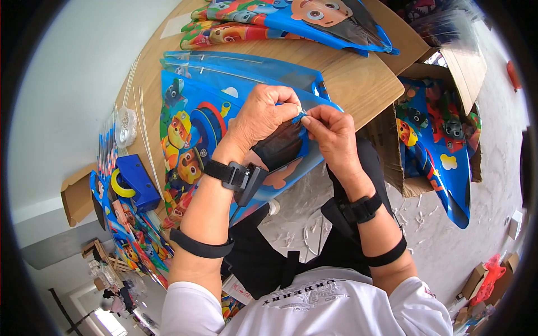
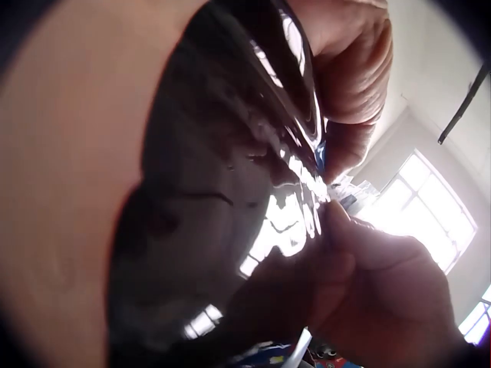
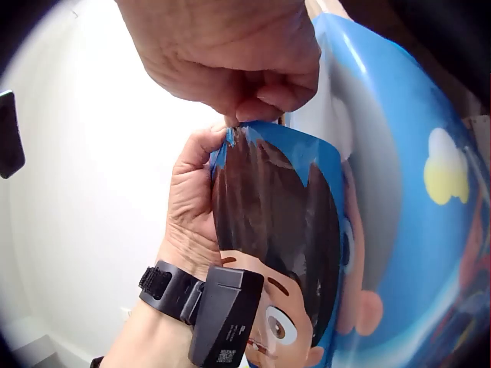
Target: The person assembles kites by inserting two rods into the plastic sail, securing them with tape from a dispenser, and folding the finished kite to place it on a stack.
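Note:
A glossy plastic sheet (image 1: 188, 120) printed with cartoon pups and a dark-haired face lies partly on the wooden table, its near part raised toward the body. The left hand (image 1: 260, 115) pinches the gathered blue edge of the sheet between thumb and fingers. Right beside it, the right hand (image 1: 333, 134) pinches the same gathered spot, the fingertips of both nearly touching. In the right wrist view the left hand (image 3: 192, 192) grips the sheet's top corner (image 3: 307, 146) below the right hand (image 3: 238, 61). Dark film (image 2: 207, 169) fills much of the left wrist view.
More printed sheets (image 1: 252, 28) lie at the table's (image 1: 370, 84) far side. A blue tape dispenser (image 1: 137, 182), a clear roll (image 1: 126, 127) and thin white sticks (image 1: 144, 120) are at the left. An open carton (image 1: 392, 148) of printed sheets stands at the right; white scraps litter the floor.

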A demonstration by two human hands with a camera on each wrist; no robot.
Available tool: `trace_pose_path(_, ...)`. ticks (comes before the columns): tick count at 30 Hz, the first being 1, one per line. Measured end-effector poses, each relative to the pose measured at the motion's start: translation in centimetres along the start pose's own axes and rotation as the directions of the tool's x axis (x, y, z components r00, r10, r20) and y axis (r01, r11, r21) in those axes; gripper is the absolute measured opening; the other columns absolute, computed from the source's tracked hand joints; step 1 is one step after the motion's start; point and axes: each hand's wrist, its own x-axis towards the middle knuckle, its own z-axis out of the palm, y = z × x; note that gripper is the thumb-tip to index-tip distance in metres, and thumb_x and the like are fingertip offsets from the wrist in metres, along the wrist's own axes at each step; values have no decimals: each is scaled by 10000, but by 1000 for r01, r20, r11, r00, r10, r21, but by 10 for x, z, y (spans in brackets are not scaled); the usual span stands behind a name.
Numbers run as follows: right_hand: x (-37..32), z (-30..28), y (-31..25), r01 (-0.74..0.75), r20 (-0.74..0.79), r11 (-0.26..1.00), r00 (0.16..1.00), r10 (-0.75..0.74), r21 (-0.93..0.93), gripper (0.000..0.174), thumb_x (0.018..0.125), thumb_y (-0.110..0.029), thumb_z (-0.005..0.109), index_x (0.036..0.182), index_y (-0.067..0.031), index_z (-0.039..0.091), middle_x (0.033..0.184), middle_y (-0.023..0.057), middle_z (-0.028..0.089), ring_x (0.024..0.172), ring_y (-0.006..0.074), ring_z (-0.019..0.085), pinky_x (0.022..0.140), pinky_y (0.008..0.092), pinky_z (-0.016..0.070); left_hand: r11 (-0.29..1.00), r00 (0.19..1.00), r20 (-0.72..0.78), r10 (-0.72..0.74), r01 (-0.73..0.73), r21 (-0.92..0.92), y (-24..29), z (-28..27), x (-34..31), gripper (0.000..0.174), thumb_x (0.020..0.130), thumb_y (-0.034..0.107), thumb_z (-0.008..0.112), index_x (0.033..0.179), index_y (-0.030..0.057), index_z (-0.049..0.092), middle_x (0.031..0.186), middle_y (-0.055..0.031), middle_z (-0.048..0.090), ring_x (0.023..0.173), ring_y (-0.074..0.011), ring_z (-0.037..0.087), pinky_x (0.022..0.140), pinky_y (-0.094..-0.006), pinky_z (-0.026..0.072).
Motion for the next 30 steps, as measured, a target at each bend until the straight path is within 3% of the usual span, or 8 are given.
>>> trace_pose_path(6,0,0,3,25,-1,999,1000,-25,-45,89,821,-52,619,764,10,589,628,-22,520,581,58,459,508,215,375,999,999,-29,-19,20,36,-7,0,0,175,775,146,623,710,-16,617,590,3,536,599,-50,466,555,-231,408)
trace_pose_path(8,-1,1,1,13,-8,999,1000,-13,-34,87,821,-54,620,769,9,590,630,-22,521,581,58,460,507,217,374,995,1000,-20,-10,8,-102,-10,-1,-1,128,805,130,628,736,24,609,654,51,528,640,-23,459,568,-199,369)
trace_pose_path(12,-2,1,0,4,-13,1000,1000,-4,8,92,829,-67,621,780,7,595,637,-25,522,587,55,457,510,216,372,991,1000,17,-20,22,-129,-1,-8,-5,115,791,125,635,750,20,612,702,39,557,682,-32,478,628,-198,395)
trace_pose_path(14,-1,1,2,20,-4,999,1000,-20,43,100,831,-77,623,783,6,596,641,-28,521,590,52,452,513,213,370,1000,995,100,4,-2,-23,6,-9,-7,114,779,121,637,762,11,612,715,29,572,691,-41,490,655,-206,413)
trace_pose_path(17,-1,2,-1,5,11,996,1000,-6,86,124,837,-100,629,777,3,596,639,-36,511,592,47,437,515,209,361,996,995,92,47,-53,68,1,-11,-4,112,764,112,641,768,4,612,717,25,575,697,-41,491,653,-211,414)
trace_pose_path(22,1,1,1,20,49,997,999,-24,80,176,845,-140,636,740,-6,592,622,-46,479,582,45,410,505,211,343,999,991,126,43,-45,17,-3,-10,-3,96,797,94,615,763,6,597,695,33,545,684,-44,464,638,-210,398)
trace_pose_path(28,2,7,-1,73,-56,997,996,-74,-12,182,844,-144,640,737,-3,601,604,-54,445,573,36,372,490,218,311,998,995,81,54,-57,37,-9,-11,-1,142,854,117,574,770,4,592,684,41,518,687,-43,441,629,-206,382)
trace_pose_path(30,2,8,-3,10,-27,989,1000,-6,148,171,838,-132,644,743,8,621,591,-53,447,564,35,377,485,224,303,996,996,54,64,-67,54,-9,-13,-2,153,862,130,569,783,4,604,684,44,517,690,-42,439,631,-205,383)
